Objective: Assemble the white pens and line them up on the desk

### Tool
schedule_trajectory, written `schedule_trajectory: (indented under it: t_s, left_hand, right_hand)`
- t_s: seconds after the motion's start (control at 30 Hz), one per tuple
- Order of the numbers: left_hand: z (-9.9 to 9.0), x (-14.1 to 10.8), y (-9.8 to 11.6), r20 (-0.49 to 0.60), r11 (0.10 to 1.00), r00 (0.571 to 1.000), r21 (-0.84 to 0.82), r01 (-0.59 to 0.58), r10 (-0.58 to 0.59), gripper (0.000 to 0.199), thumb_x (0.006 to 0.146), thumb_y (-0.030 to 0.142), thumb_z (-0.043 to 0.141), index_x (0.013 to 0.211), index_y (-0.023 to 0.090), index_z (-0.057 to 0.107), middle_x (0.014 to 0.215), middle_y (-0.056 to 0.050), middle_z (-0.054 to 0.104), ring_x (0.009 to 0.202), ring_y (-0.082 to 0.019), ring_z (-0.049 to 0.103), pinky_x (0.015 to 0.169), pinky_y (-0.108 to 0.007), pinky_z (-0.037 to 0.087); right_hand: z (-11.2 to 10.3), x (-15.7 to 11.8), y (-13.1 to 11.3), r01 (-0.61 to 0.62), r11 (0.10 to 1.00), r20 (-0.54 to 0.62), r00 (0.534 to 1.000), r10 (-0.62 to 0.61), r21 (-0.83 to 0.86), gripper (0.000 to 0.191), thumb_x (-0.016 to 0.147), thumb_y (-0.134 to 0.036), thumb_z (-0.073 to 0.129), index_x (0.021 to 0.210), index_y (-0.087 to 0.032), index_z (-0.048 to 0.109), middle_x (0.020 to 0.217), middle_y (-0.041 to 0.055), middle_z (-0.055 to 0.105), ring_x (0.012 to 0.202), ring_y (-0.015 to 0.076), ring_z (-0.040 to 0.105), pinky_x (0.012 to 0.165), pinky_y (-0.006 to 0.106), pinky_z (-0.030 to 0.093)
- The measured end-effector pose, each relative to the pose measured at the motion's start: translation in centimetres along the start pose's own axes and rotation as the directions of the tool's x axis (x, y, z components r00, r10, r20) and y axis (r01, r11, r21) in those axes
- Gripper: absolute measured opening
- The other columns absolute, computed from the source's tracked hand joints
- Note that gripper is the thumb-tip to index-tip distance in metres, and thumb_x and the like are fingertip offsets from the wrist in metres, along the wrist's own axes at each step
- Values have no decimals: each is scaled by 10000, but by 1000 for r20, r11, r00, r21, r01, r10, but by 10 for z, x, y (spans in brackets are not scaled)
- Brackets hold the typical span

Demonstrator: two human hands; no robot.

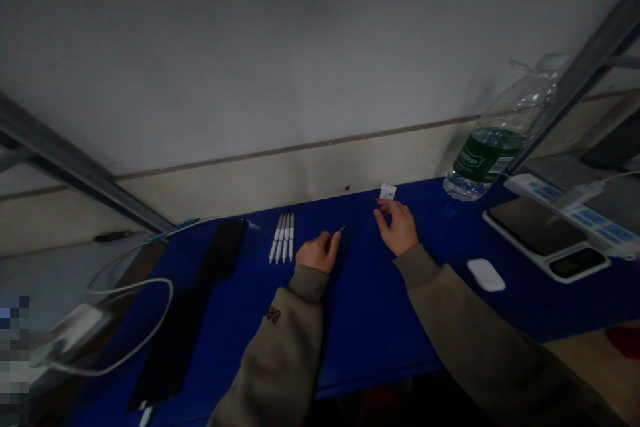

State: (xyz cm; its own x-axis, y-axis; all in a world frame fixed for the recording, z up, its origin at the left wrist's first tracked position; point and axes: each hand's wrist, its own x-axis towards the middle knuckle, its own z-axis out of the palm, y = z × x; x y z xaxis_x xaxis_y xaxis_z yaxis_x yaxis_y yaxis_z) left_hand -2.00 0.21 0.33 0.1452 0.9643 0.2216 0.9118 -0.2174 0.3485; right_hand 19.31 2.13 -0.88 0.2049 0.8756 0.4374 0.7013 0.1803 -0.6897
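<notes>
My left hand is closed just above the blue table. A thin, pale, pointed piece pokes out between its thumb and forefinger; most of it is hidden by the fingers, and its kind cannot be made out. Left of that hand, several white pens lie side by side in a row. My right hand is near the table's back edge, thumb and fingers apart. Just beyond its fingertips is a small white packet-like item, partly covered by the fingers; whether they touch it is unclear.
A large water bottle stands at the back right. Nearby are a white-edged scale, a power strip and a white rounded case. Dark phone-like devices and a looping white cable lie left. The wall borders the table.
</notes>
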Motion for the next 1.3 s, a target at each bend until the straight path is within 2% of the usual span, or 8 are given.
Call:
schedule_trajectory:
  t_s: [0.13, 0.33, 0.5, 0.7, 0.8, 1.0, 1.17, 1.3]
  left_hand:
    - [1, 0, 0, 49, 975, 977, -88, -202, 207, 372, 925, 476, 341, 926, 222, 613, 763, -36, 639, 681, -150, 582, 563, -235, 337]
    - [7, -3, -2, 74, 931, 932, -111, -347, 355, 329, 911, 451, 400, 1006, 236, 629, 816, -34, 614, 671, -129, 561, 601, -228, 392]
    - [7, 0, -4, 30, 927, 942, -193, -322, 333, 336, 914, 439, 392, 909, 213, 640, 788, -32, 599, 699, -132, 557, 647, -234, 403]
    - [-2, 10, -13, 87, 949, 970, -241, -202, 228, 449, 938, 436, 309, 715, 183, 605, 661, -16, 581, 625, -125, 535, 617, -240, 366]
    - [-5, 11, -15, 135, 941, 971, -303, -147, 196, 389, 909, 458, 373, 771, 182, 612, 621, 5, 571, 572, -117, 507, 577, -232, 345]
    - [-4, 11, -15, 97, 915, 983, -390, -107, 156, 311, 865, 447, 462, 912, 177, 610, 675, 16, 591, 547, -99, 484, 545, -217, 330]
    - [-3, 11, -17, 125, 925, 985, -375, -66, 121, 405, 899, 468, 381, 768, 168, 621, 586, 10, 570, 533, -108, 490, 541, -226, 329]
    - [-5, 9, -13, 55, 889, 988, -445, -103, 142, 322, 860, 456, 472, 883, 167, 612, 709, 2, 606, 554, -96, 481, 540, -215, 344]
  right_hand:
    - [10, -11, -15, -93, 920, 369, 928, -59, 380, 383, 928, -466, 345, 1014, -184, 589, 665, 23, 600, 571, 143, 552, 585, 270, 423]
    - [20, -28, -33, -132, 853, 527, 830, -184, 504, 387, 933, -461, 356, 858, -174, 605, 549, -23, 503, 500, 102, 468, 510, 229, 365]
    - [23, -24, -27, -266, 775, 582, 798, -156, 574, 358, 905, -441, 415, 939, -154, 627, 523, -34, 476, 480, 102, 440, 483, 235, 351]
    - [20, -15, -20, -418, 650, 534, 845, 22, 635, 313, 838, -391, 509, 966, -145, 655, 545, -23, 513, 472, 95, 437, 478, 242, 341]
    - [20, -15, -19, -488, 590, 561, 825, 70, 643, 299, 821, -389, 537, 947, -150, 663, 563, -14, 532, 474, 93, 446, 466, 238, 318]
    - [21, -16, -21, -584, 457, 633, 772, 58, 671, 455, 836, -546, 492, 862, -132, 680, 573, 13, 542, 467, 99, 468, 445, 242, 286]
    - [13, -14, -27, -623, 376, 648, 758, 73, 686, 516, 833, -593, 473, 833, -127, 693, 581, 31, 557, 477, 107, 488, 466, 252, 314]
    - [8, -10, -28, -645, 347, 663, 744, 82, 681, 615, 832, -656, 406, 821, -117, 702, 602, 63, 586, 503, 131, 529, 491, 269, 352]
